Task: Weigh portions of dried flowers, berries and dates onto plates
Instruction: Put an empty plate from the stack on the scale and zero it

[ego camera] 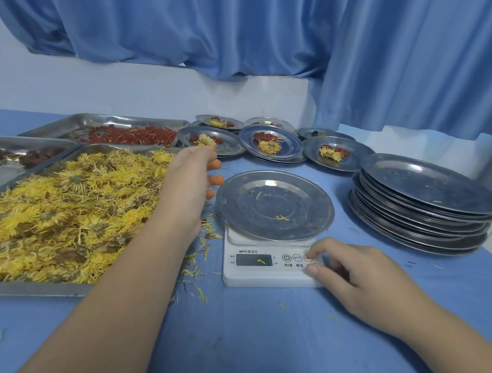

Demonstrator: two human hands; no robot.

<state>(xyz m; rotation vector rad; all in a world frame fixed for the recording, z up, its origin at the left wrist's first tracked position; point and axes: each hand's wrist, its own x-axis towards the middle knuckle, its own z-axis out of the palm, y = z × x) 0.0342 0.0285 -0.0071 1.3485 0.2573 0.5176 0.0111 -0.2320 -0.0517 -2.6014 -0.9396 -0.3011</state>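
My right grip (pixel 348 274) is half-curled, holding nothing: one fingertip presses the rightmost round button of the small white digital kitchen scale (pixel 263 275) and the thumb braces on its front edge. The empty round steel plate (pixel 294 211) sits on the platform with a few stray petals. I judge this is zeroing, so I should press once, lift off without leaning on the body, and brush away the petal lying on the display before trusting it. My left grip (pixel 189 180) hovers loosely curled, apparently empty, between the plate and the steel tray (pixel 34 289) of dried yellow flowers (pixel 67 205). Red berries (pixel 133 134) and dark dates (pixel 38 154) lie in trays behind, on the blue bench (pixel 259 344). Button labels read 开/关 and 单位; the brand line is too blurred to read and the display shows no legible figure.
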